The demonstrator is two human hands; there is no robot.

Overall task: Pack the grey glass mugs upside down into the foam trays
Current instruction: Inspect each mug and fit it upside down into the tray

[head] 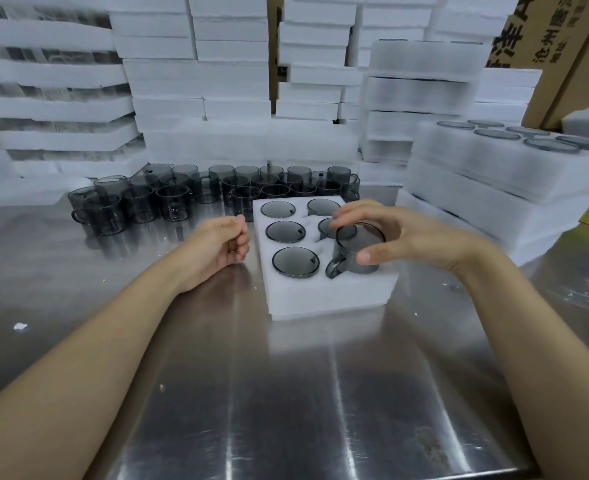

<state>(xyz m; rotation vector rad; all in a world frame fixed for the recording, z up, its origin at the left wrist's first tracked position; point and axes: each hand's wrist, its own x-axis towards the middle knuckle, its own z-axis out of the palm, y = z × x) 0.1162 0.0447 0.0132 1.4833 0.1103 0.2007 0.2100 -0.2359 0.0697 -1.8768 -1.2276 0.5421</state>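
Steel table (286, 393) fills the foreground, with both bare forearms reaching over it. The left hand (222, 245) lies curled in on itself just beside the left edge of the tray (320, 299), holding nothing. The right hand (407, 233) grips a mug (352, 251), thumb on its side wall and fingers over its upturned base. The mug is smoky grey, see-through and upside down, handle toward the near left. It stands at the tray's near-right hole, mostly above the foam. Five packed mugs (296, 260) fill the other holes, only round bases showing. Behind the tray, loose mugs (175, 202) stand upright in a cluster. Farther back rise foam stacks (199, 81), with filled trays (494, 168) at right. Boxes (545, 39) at far right carry black Chinese print, partly cut off; 沧州 is legible.
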